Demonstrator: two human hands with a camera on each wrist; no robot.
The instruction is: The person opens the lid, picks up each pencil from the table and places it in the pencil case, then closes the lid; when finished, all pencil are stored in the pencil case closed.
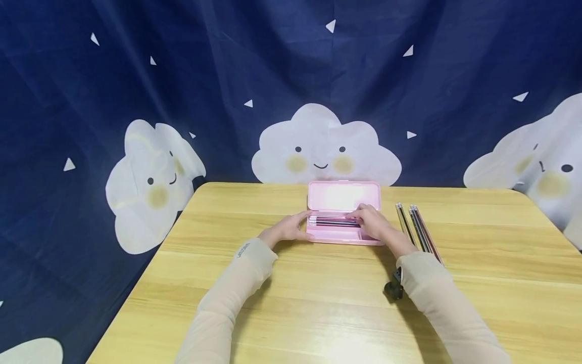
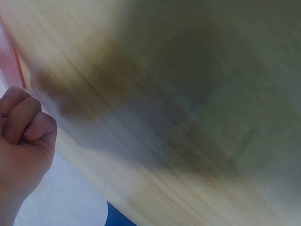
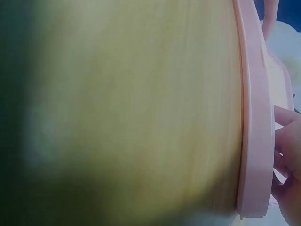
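A pink pencil case [image 1: 334, 241] lies with its lid [image 1: 344, 196] raised at the back of the table. Several dark and reddish pencils [image 1: 334, 222] lie lengthwise in its rear compartment, pale ends to the left. My left hand [image 1: 287, 227] grips the case's left end, index finger at the back and thumb at the front; the left wrist view shows its other fingers curled [image 2: 29, 120]. Over the case's right end, my right hand [image 1: 374, 222] reaches inside, fingers bent down at the pencils' right ends. Whether it pinches any is hidden.
More pencils [image 1: 420, 227] lie on the table to the right of the case, partly behind my right forearm. A black wrist device [image 1: 394, 286] hangs below the right cuff. The wooden table [image 1: 318, 313] ends at a dark blue cloud-print curtain [image 1: 227, 76].
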